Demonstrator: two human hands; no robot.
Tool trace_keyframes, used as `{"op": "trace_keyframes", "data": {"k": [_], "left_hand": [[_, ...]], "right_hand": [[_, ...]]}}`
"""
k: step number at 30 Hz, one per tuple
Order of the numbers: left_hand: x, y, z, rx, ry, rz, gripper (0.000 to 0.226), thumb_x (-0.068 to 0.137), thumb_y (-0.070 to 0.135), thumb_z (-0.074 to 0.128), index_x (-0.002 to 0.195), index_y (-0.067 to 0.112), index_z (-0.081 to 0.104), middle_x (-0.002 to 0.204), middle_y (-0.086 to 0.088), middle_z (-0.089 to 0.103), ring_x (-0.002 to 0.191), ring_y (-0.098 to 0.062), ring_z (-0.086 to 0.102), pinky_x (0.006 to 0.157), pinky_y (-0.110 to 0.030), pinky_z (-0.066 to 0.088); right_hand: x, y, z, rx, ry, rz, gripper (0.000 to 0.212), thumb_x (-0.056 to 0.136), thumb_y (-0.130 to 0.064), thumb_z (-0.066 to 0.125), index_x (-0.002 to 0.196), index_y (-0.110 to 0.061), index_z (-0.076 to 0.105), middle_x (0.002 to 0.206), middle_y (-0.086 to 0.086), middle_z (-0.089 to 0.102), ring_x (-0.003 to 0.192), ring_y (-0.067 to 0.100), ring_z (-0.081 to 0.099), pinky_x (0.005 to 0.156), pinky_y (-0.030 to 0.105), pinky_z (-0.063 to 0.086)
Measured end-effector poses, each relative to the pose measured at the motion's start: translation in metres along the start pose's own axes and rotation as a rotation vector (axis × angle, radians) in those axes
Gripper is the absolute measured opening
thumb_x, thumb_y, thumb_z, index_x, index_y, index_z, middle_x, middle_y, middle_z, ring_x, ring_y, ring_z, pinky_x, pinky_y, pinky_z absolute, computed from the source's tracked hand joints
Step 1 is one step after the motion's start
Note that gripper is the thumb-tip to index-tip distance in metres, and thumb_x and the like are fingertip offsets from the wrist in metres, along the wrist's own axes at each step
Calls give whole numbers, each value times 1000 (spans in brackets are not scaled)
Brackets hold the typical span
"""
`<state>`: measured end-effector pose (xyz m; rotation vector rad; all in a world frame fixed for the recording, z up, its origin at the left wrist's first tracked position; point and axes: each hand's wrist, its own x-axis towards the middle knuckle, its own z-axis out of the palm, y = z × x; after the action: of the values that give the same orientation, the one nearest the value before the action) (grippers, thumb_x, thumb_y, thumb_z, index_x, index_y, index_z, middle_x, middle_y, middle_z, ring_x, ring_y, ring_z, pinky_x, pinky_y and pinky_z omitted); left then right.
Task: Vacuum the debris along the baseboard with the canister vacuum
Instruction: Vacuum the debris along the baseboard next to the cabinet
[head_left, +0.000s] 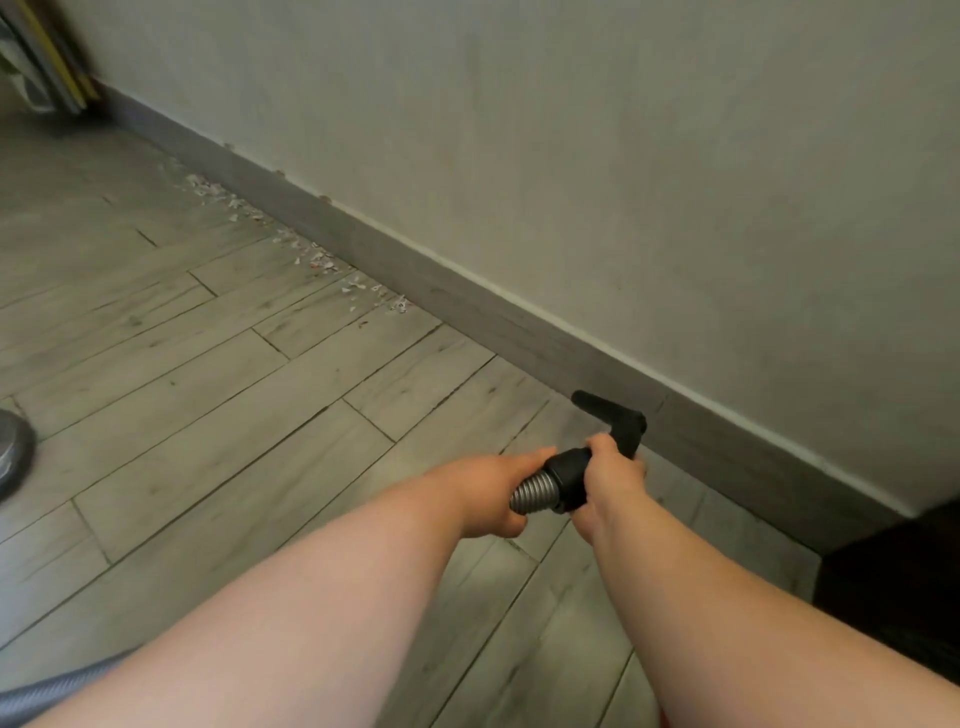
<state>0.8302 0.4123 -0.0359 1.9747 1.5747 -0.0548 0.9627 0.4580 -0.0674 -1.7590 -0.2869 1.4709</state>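
While hands (480, 491) (610, 480) grip the hose (532, 492), debris (311, 257) lies well beyond.

Indoor room, most likely home. Wood-look plank floor (208, 374), grey, staggered joints. Matching grey baseboard (467, 301) runs along plain pale painted wall (623, 156), faintly scuffed. Small paper-like scraps (311, 257) strewn on floor just beside baseboard. Household vacuum hose (530, 491), ribbed, ends in black nozzle (613, 413) near baseboard. Dark furniture corner (893, 582) at right, against wall. Flat boards or frames (47, 57) lean in far corner, blurred. Round grey object (13, 447) at left edge, cut off.
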Motion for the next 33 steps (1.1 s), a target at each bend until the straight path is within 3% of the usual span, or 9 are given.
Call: {"op": "trace_keyframes", "data": {"k": [3, 8, 12, 16, 20, 24, 29, 33], "left_hand": [[15, 1, 5, -6, -14, -3, 81, 85, 18, 61, 146, 44, 14, 87, 2, 53, 77, -20, 56, 70, -32, 47], [38, -4, 10, 13, -30, -27, 85, 86, 19, 59, 148, 45, 6, 99, -5, 61, 85, -23, 61, 79, -40, 54], [47, -13, 14, 8, -65, -43, 85, 86, 20, 59, 148, 43, 6, 99, -5, 60, 86, -23, 60, 78, -38, 53], [47, -26, 13, -40, -67, -56, 86, 86, 21, 60, 149, 43, 7, 94, 0, 55, 79, -19, 55, 65, -26, 44], [45, -35, 10, -39, -42, -75, 85, 85, 20, 60, 149, 42, 9, 92, 0, 55, 78, -19, 54, 66, -26, 43], [46, -41, 9, -59, -30, -78, 84, 83, 20, 62, 146, 44, 13, 90, 0, 58, 76, -19, 57, 66, -28, 47], [48, -50, 11, -111, -25, -88, 86, 82, 17, 62, 145, 48, 11, 90, -2, 61, 75, -18, 59, 64, -28, 49], [48, -57, 12, -78, -28, -76, 85, 83, 18, 60, 144, 49, 10, 87, -1, 60, 73, -17, 59, 64, -29, 49]], "right_hand": [[17, -1, -1, -27, 20, 13, 56, 93, -26, 55, 144, -25, 30, 114, 19, 56, 90, 37, 61, 75, 56, 55], [42, -4, 3, -50, 23, 28, 55, 93, -24, 56, 143, -24, 32, 115, 18, 55, 91, 36, 60, 55, 46, 53], [57, 3, 11, -53, 39, 61, 56, 94, -28, 54, 144, -28, 30, 111, 16, 55, 93, 36, 60, 71, 53, 56], [59, 6, 25, -65, 34, 44, 62, 94, -25, 51, 148, -37, 22, 110, 12, 56, 92, 34, 61, 81, 54, 55], [58, 7, 38, -80, 40, -2, 66, 94, -24, 51, 150, -35, 19, 121, 13, 56, 87, 31, 61, 80, 48, 55], [60, 9, 47, -101, 19, 9, 64, 93, -26, 51, 149, -36, 21, 113, 12, 56, 93, 34, 62, 84, 55, 55], [60, 8, 52, -110, -4, 6, 64, 94, -24, 51, 149, -37, 20, 107, 10, 56, 85, 29, 61, 75, 47, 56], [60, 16, 53, -82, -1, 9, 65, 94, -25, 51, 150, -40, 20, 111, 9, 57, 90, 30, 62, 79, 48, 56]]}}
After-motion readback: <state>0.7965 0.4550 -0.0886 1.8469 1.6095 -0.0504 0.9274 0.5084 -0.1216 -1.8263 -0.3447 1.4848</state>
